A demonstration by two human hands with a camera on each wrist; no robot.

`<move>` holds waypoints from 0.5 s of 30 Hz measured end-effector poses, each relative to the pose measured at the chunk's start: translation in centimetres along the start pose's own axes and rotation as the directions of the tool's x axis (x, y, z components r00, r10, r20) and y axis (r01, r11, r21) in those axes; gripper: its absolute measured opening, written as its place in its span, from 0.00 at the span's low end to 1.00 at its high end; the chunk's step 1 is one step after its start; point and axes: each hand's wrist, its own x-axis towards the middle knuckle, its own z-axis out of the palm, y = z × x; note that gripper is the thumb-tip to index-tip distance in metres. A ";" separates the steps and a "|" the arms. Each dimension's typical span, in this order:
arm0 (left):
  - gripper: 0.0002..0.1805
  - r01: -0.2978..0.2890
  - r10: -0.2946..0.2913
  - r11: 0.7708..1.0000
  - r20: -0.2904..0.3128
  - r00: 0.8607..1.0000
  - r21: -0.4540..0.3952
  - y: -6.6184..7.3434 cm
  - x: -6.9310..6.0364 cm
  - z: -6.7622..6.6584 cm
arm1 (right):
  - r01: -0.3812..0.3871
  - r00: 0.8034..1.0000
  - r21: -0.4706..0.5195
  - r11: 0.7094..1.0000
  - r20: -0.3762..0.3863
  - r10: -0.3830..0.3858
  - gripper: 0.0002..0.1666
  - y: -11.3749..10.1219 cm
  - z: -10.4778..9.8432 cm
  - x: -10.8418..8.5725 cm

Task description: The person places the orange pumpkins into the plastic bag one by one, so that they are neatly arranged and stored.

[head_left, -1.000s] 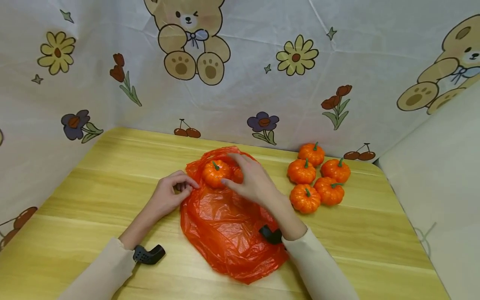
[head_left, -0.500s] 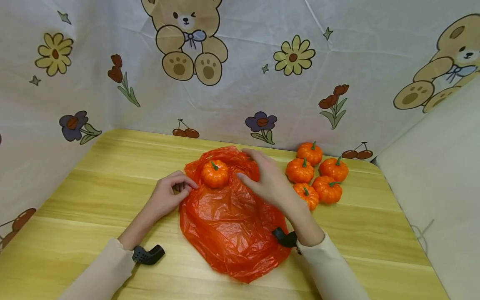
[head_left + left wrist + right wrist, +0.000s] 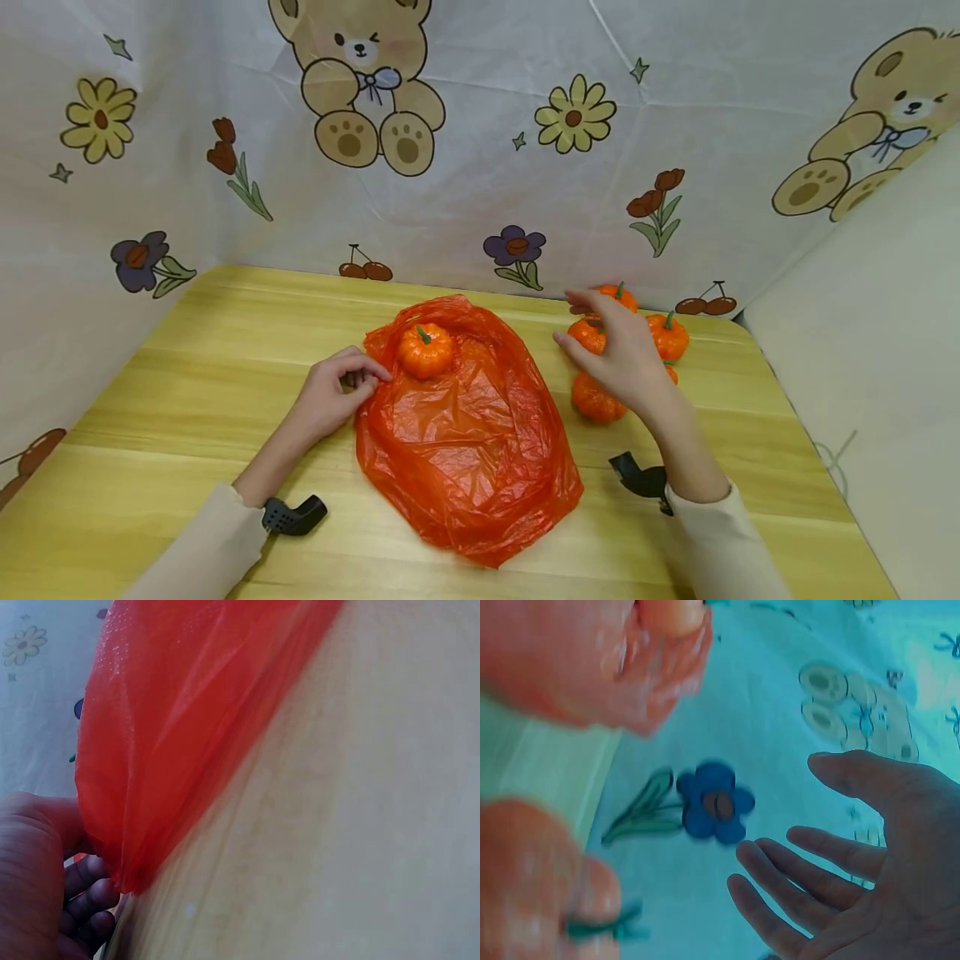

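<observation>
No lettering, label, brand, number or sign is legible on the red plastic bag (image 3: 468, 442), the orange pumpkins (image 3: 425, 354), the black wrist devices (image 3: 294, 517) or the cartoon-printed cloth (image 3: 480, 108).

Yellow wood-grain table (image 3: 187, 392), pale cloth backdrop (image 3: 480, 108), printed bears (image 3: 367, 81), flowers (image 3: 573, 117), cherries (image 3: 378, 272)

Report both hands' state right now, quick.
Left hand: closed, holding the bag by its edge.
Right hand: open, holding nothing, near the pumpkins.
</observation>
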 end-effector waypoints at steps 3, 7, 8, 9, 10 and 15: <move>0.16 0.001 -0.001 1.000 0.003 1.000 0.002 0.0 0.0 0.0 | -0.007 0.999 -0.006 1.000 -0.043 0.007 0.31 1.5 -1.4 -0.7; 0.16 -0.003 0.003 1.000 0.004 1.000 0.010 0.1 0.1 0.0 | -0.038 0.996 0.001 0.999 -0.078 0.038 0.30 3.1 -3.0 -1.8; 0.16 -0.004 0.004 1.000 0.004 1.000 0.011 0.1 0.1 0.0 | -0.053 0.995 0.009 0.999 -0.081 0.053 0.31 3.4 -3.4 -2.1; 0.16 -0.005 0.005 1.000 0.004 1.000 0.009 0.1 0.1 0.0 | -0.067 0.994 0.006 0.998 -0.081 0.067 0.31 3.7 -3.8 -2.4; 0.16 -0.005 0.005 1.000 0.005 1.000 0.007 0.1 0.1 0.0 | -0.082 0.994 0.014 0.997 -0.076 0.083 0.31 3.9 -4.2 -2.7; 0.15 0.005 -0.005 1.000 0.003 1.000 -0.006 0.0 -0.1 -0.1 | -0.135 0.989 -0.017 0.991 -0.064 0.133 0.32 5.2 -5.5 -4.0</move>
